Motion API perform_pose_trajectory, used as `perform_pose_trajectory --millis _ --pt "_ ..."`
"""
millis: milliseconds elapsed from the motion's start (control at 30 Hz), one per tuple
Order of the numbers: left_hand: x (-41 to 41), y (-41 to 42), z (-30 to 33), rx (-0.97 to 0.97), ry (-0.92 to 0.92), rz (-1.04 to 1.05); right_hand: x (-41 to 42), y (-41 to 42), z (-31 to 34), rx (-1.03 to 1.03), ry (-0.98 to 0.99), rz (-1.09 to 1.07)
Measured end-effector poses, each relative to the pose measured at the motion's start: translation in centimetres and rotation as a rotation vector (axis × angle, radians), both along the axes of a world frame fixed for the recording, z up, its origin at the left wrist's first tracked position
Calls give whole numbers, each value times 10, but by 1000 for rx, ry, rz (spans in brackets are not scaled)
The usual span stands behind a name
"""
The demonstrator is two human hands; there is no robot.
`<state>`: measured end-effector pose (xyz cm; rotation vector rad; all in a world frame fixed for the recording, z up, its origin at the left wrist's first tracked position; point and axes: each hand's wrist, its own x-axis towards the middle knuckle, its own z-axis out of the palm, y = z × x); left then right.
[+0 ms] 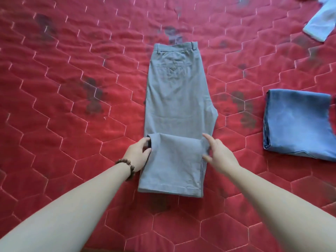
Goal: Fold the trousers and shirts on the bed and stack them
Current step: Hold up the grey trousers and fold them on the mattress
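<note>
The left hand (139, 153) is gripping the left edge of the folded-over leg section of the grey trousers (177, 106), thumb on top and fingers curling under the cloth at the hem end. A beaded bracelet (127, 168) is sitting on that wrist. The right hand (220, 153) is resting against the right edge of the same fold with its fingers spread and mostly straight; whether any finger is pinching the cloth cannot be told. The two hands are lying well apart, one on each side of the fold.

The trousers are lying lengthwise in the middle of the red quilted bedspread (72, 88), waistband at the far end, back pocket facing up, the lower legs doubled back over themselves near the person. To the right, apart from them, a folded blue garment (298, 124) is lying flat. At the far right corner a white garment (320, 24) is lying unfolded, partly out of view.
</note>
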<state>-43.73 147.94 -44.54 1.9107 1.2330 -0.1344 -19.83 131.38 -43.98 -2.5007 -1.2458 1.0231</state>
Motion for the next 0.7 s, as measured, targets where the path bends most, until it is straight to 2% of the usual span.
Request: perform_pose_trajectory --millis 100,167,267,333,367,433,533,600,700 --pt "-1 9 -7 132 -61 -166 6 3 -6 164 -303 383" --pt "-3 15 -14 243 -42 -277 7 9 -7 310 -439 553" --pt "-5 25 -24 391 -43 -470 8 14 -10 348 -404 833" --pt "-5 32 -27 366 -118 -528 9 18 -12 325 -345 902" --pt "-5 36 -28 339 -148 -532 10 20 -12 317 -286 878" --pt "-3 43 -28 318 -165 -526 12 28 -11 271 -47 691" --pt "6 53 -29 229 -204 -343 11 57 -7 205 281 93" --pt "19 62 -27 64 -220 -118 16 83 -10 192 272 -214" --pt "36 78 -25 -194 -205 99 29 111 -16 -23 278 -505"
